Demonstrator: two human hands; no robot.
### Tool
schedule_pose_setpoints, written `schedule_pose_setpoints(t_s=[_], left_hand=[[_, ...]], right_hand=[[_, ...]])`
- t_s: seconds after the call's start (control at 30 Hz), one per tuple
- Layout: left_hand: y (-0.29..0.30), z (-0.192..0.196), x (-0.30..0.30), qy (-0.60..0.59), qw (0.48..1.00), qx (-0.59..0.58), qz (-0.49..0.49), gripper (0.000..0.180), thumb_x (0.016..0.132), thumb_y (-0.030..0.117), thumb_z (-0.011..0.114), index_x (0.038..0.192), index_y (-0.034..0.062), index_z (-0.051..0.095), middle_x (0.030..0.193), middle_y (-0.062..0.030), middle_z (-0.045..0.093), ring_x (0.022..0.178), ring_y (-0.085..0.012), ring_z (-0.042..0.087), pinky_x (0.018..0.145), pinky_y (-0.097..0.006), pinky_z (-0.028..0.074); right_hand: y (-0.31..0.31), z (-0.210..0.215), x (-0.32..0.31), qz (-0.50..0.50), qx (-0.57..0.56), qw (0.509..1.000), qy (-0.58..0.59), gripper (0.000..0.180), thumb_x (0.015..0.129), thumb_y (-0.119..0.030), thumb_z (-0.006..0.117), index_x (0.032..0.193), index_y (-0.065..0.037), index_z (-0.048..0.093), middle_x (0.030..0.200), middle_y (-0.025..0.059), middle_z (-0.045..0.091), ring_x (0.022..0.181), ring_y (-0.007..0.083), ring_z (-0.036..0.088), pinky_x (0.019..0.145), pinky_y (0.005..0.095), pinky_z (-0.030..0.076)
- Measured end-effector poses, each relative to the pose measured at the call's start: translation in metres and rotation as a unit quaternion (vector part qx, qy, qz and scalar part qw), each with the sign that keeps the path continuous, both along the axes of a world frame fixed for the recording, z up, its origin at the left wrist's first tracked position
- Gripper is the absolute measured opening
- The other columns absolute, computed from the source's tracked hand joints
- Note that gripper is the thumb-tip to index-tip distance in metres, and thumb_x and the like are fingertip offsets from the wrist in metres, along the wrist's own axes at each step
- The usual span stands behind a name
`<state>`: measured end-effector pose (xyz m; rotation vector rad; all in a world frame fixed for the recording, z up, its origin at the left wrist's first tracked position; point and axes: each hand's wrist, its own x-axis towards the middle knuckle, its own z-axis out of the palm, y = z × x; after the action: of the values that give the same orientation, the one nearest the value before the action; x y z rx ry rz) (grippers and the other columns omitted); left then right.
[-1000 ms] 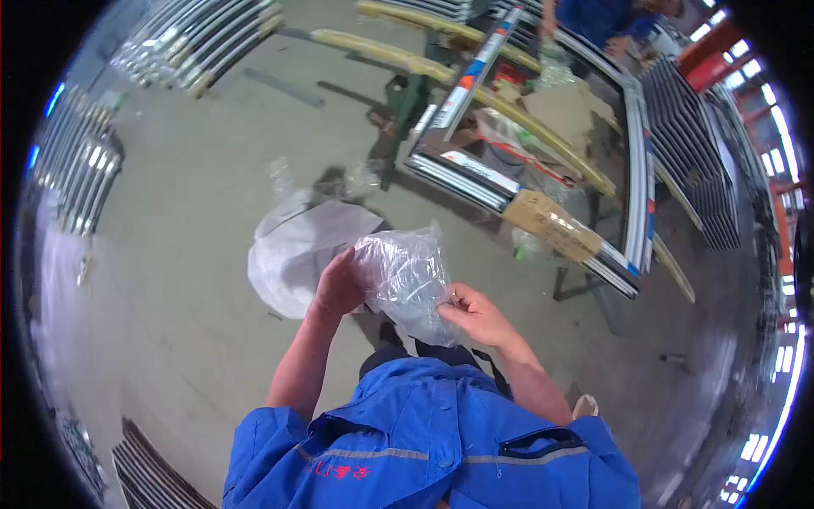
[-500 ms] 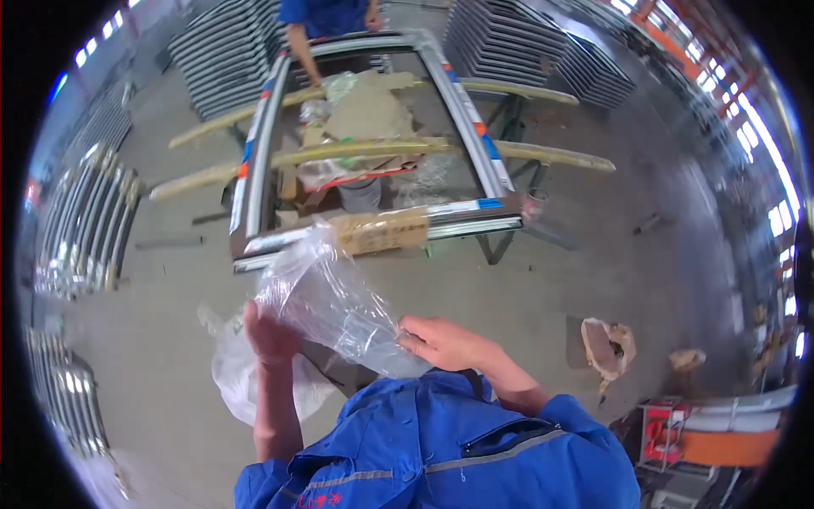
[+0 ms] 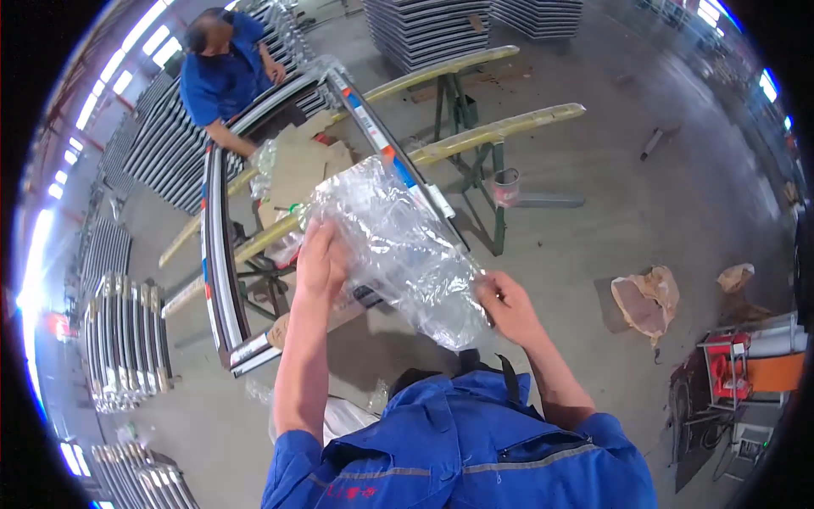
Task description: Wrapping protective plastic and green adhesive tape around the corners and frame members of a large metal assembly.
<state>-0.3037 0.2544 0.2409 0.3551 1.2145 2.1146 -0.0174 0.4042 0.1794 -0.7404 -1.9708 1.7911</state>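
light: bright, even daylight | glare: left rim | edges: fisheye bend, black corners | focus: sharp

The plastic bag [image 3: 398, 250] is gripped betw. left hand [image 3: 320, 259] and right hand [image 3: 506, 303]. Just behind the grip stands a frame [image 3: 222, 280] on trestles [image 3: 475, 136]. Another person [image 3: 222, 72] is far behind-left of it. Crumpled paper [image 3: 646, 301] lies on floor, right of the grip.

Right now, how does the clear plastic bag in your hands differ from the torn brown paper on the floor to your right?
The plastic bag is transparent and crinkled, held up by the left hand and right hand; the brown paper is opaque, lying loose on the floor, untouched. Both are crumpled wrapping.
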Motion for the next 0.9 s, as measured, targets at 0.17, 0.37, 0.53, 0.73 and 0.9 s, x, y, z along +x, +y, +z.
schedule_pose_setpoints(t_s=[0.17, 0.37, 0.53, 0.73, 0.9], left_hand=[[0.095, -0.008, -0.03, 0.026, 0.989, -0.138, -0.042, 0.02, 0.096, 0.019, 0.055, 0.112, 0.0066, 0.059, 0.095, -0.0039, 0.058, 0.085, -0.0151, 0.058, 0.07, -0.033, 0.051], [0.15, -0.117, -0.076, 0.093, 0.959, -0.257, -0.077, 0.02, 0.09, 0.022, 0.064, 0.097, 0.0041, 0.06, 0.085, -0.0044, 0.061, 0.071, -0.0167, 0.06, 0.061, -0.031, 0.05], [0.158, -0.147, -0.076, 0.202, 0.912, -0.357, -0.013, 0.027, 0.082, 0.019, 0.074, 0.096, -0.0005, 0.062, 0.082, -0.0065, 0.063, 0.069, -0.0146, 0.06, 0.063, -0.034, 0.049], [0.167, -0.128, -0.046, 0.174, 0.912, -0.362, 0.087, 0.025, 0.082, 0.017, 0.073, 0.096, 0.0, 0.062, 0.081, -0.0064, 0.063, 0.07, -0.0141, 0.06, 0.058, -0.031, 0.049], [0.166, -0.119, -0.031, 0.101, 0.912, -0.381, 0.115, 0.022, 0.088, 0.019, 0.07, 0.098, 0.001, 0.061, 0.073, -0.0013, 0.056, 0.058, -0.0098, 0.052, 0.048, -0.029, 0.045]], right_hand=[[0.054, -0.024, -0.028, -0.089, -0.061, 0.994, 0.035, 0.017, 0.096, -0.015, 0.058, 0.106, -0.002, 0.062, 0.074, -0.0054, 0.052, 0.066, 0.0038, 0.045, 0.058, 0.0222, 0.038], [0.085, -0.112, -0.056, -0.134, 0.04, 0.989, -0.038, 0.02, 0.093, -0.019, 0.06, 0.093, 0.001, 0.061, 0.07, 0.0029, 0.056, 0.068, 0.0108, 0.053, 0.061, 0.0309, 0.043], [0.084, -0.112, -0.047, -0.122, 0.004, 0.99, -0.077, 0.022, 0.093, -0.021, 0.06, 0.087, 0.0, 0.06, 0.069, 0.0002, 0.054, 0.063, 0.0084, 0.048, 0.056, 0.0291, 0.041], [0.1, -0.149, -0.056, 0.008, -0.089, 0.989, -0.121, 0.022, 0.094, -0.022, 0.058, 0.087, -0.002, 0.061, 0.069, 0.0005, 0.054, 0.059, 0.0092, 0.05, 0.053, 0.0285, 0.041], [0.113, -0.143, -0.065, 0.127, -0.17, 0.96, -0.181, 0.029, 0.095, -0.029, 0.058, 0.082, -0.003, 0.059, 0.069, 0.0, 0.053, 0.064, 0.0107, 0.047, 0.057, 0.0304, 0.039]])
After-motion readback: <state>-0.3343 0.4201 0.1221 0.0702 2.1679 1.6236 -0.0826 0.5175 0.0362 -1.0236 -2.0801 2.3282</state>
